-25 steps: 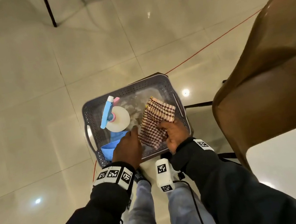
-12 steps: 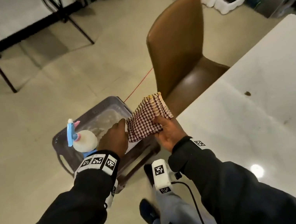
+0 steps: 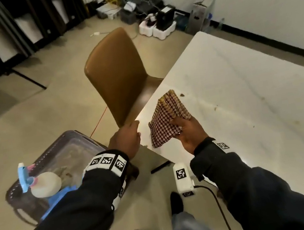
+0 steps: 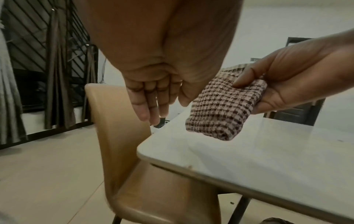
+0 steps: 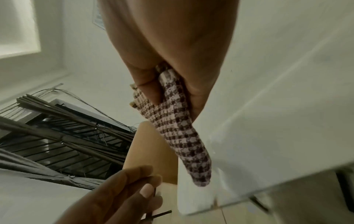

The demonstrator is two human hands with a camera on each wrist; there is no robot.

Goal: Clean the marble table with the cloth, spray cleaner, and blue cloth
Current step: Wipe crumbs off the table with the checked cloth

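Right hand (image 3: 191,133) grip: fingers hidden beneath folded checked cloth (image 3: 168,120)

The cloth (image 3: 167,118) in the right hand (image 3: 190,132) is checked dark maroon on pale cream, with a yellowish fringe edge. Under it the marble table (image 3: 244,100) is white with scattered brown specks. Beyond the left hand (image 3: 126,138) the chair (image 3: 119,76) is tan. Behind the left wrist, the basket (image 3: 57,149) is grey; in it are a white spray cleaner (image 3: 44,184) with a light-blue and pink head, and a bright blue cloth (image 3: 60,197).
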